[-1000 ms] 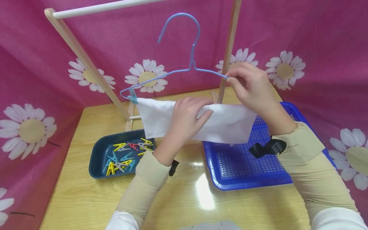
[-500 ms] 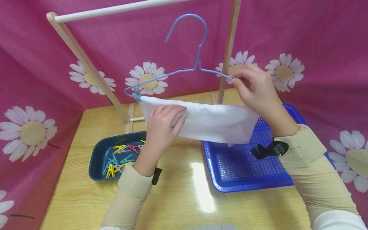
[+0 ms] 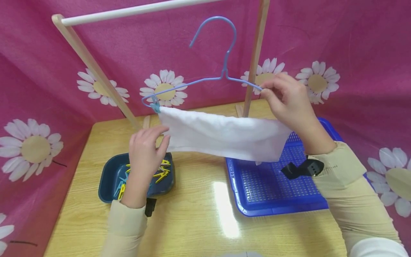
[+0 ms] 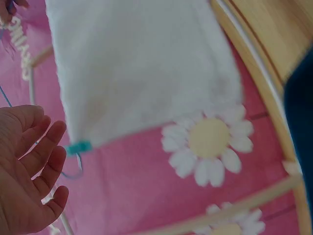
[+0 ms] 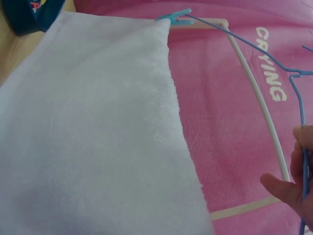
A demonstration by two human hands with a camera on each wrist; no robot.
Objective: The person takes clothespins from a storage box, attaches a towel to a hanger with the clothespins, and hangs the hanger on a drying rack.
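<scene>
In the head view my right hand (image 3: 293,101) pinches the right arm of a blue wire hanger (image 3: 199,81), whose hook points up. A white cloth (image 3: 221,135) hangs below the hanger. At its upper left corner a teal clothespin (image 3: 155,105) fastens it to the wire. How the cloth is held at its upper right corner is hidden behind my right hand. My left hand (image 3: 144,153), fingers loosely bent and holding nothing, is beside the cloth's left edge. It hovers over a dark tub (image 3: 104,182) of clothespins, partly covering it. The left wrist view shows this hand (image 4: 34,171) near the teal clothespin.
Behind the hanger stands a wooden rack with a white top rod (image 3: 138,10). On the right of the table (image 3: 192,221) lies a blue perforated basket (image 3: 276,208), partly under the cloth. Yellow and teal clothespins (image 3: 162,175) show in the tub. A pink flowered curtain surrounds the table.
My left hand has left the middle of the cloth and moved left and down to above the tub. The hanger and cloth have shifted slightly right, with my right hand still pinching the wire.
</scene>
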